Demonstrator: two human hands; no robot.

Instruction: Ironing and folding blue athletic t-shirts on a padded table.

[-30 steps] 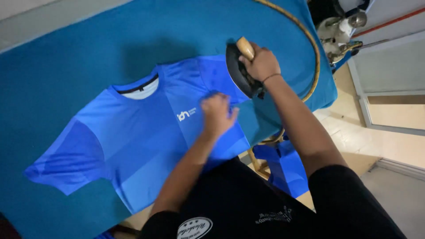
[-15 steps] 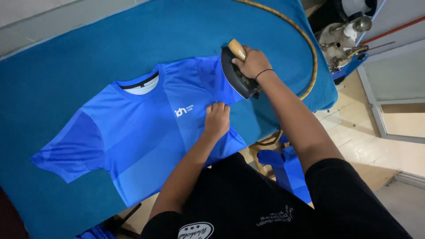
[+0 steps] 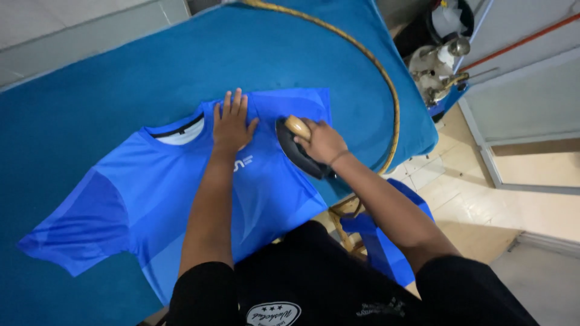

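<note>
Shirt (image 3: 181, 193) hem hidden; right hand (image 3: 323, 142) covers iron (image 3: 296, 151) handle.

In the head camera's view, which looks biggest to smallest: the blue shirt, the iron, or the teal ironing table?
1. Ironing table
2. Blue shirt
3. Iron, partly covered by the right hand

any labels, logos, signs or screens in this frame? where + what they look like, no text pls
Chest logo: small white mark on the blue t-shirt, just below the left hand.
Neck label: tiny dark tab inside the collar, too small to detail.
Round emblem: white oval on the person's black shirt, bottom edge.
No screens, signs or packages.
</note>
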